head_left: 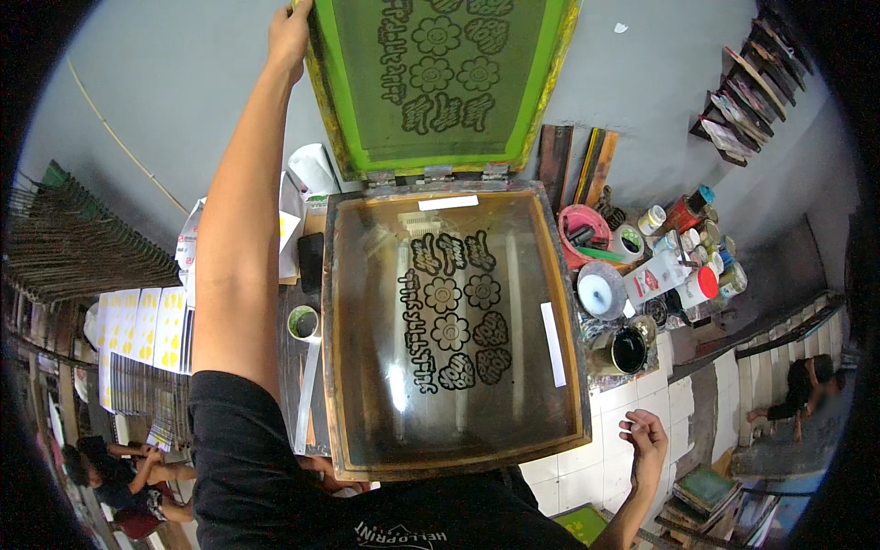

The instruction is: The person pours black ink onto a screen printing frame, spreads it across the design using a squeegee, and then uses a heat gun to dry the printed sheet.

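Observation:
At the upper left, my left hand (pixel 289 41) is closed on the edge of a raised printing screen (pixel 555 55). The screen has a bright green border and stands hinged up at the far side of the board. Below it lies a glossy, wood-edged printing board (pixel 541 422) bearing a black print of flowers and lettering (pixel 451 332). White strips sit at its far edge, a strip (pixel 449 203), and at its right side, another strip (pixel 554 345). My right hand (pixel 646 436) hovers right of the board, fingers loosely bent and apart, with nothing visible in it.
Right of the board stand a pink basin (pixel 579 220), a white tub (pixel 600 291), a black ink pot (pixel 629 350) and several bottles. At left are a phone (pixel 312 262), a tape roll (pixel 302 322), a metal ruler (pixel 308 394) and yellow-printed sheets (pixel 142 335). Two people sit farther off.

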Available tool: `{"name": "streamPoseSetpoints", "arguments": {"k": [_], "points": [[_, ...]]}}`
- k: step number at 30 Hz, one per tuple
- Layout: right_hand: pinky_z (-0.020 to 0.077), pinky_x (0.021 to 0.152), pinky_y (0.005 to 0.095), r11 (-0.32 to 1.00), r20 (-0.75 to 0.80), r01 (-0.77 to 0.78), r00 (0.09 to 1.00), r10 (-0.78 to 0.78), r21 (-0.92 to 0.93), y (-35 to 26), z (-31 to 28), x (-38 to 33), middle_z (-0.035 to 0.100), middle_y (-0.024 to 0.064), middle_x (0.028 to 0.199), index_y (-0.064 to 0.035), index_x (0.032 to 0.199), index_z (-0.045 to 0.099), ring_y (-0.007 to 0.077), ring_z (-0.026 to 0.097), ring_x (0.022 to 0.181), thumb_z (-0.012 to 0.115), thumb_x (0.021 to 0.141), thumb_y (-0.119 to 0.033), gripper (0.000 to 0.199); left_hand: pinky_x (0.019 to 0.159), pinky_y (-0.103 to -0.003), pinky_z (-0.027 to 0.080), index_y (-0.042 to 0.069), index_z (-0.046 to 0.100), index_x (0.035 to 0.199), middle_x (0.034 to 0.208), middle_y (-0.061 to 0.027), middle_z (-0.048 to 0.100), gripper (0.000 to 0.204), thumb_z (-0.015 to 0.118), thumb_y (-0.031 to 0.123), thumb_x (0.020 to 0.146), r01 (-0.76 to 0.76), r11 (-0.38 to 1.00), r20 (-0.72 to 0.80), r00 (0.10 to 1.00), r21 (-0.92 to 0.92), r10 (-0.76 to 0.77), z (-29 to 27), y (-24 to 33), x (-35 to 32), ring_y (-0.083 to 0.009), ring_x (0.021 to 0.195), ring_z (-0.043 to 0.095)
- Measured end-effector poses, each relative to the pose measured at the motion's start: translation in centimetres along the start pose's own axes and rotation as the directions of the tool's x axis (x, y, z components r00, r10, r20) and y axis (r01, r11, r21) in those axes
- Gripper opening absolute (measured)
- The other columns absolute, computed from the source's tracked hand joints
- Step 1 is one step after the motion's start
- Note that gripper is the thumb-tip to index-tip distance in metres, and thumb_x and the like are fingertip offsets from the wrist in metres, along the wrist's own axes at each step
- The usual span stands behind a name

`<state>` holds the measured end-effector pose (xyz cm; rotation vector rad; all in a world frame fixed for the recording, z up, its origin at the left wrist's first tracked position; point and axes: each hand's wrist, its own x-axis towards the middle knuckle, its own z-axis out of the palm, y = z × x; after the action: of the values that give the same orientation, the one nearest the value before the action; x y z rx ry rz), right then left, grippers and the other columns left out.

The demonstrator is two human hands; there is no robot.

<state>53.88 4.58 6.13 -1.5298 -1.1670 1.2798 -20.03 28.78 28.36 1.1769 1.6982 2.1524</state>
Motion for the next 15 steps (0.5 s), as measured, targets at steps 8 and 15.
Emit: {"name": "streamPoseSetpoints", "arguments": {"k": [8,15], "points": [[0.0545,0.079,0.0328,0.998,0.032,-0.035,0.999,0.034,0.042,0.8,-0.4,-1.1,0.069,0.0143,0.109,0.0023,0.118,0.061,0.0222,0.067,0.092,0.063,0.092,-0.010,0.029,0.118,-0.043,0.025,-0.006,0.034,0.149,0.147,-0.0262,0.045,0.079,0.060,0.046,0.095,-0.058,0.993,0.016,0.998,0.099,0.056,-2.1,-1.2,-1.5,-0.0354,0.141,0.039],[0.0538,0.085,0.0323,0.997,0.280,-0.068,0.958,0.052,0.048,-0.1,1.1,0.0,0.069,0.0151,0.107,0.0032,0.114,0.062,0.0232,0.068,0.097,0.062,0.087,-0.001,0.028,0.116,-0.039,0.030,-0.007,0.051,0.139,0.141,-0.0223,0.055,0.065,0.060,0.041,0.096,-0.064,0.974,0.100,0.994,0.219,0.043,-6.6,1.9,-15.5,-0.0290,0.136,0.047]]}}
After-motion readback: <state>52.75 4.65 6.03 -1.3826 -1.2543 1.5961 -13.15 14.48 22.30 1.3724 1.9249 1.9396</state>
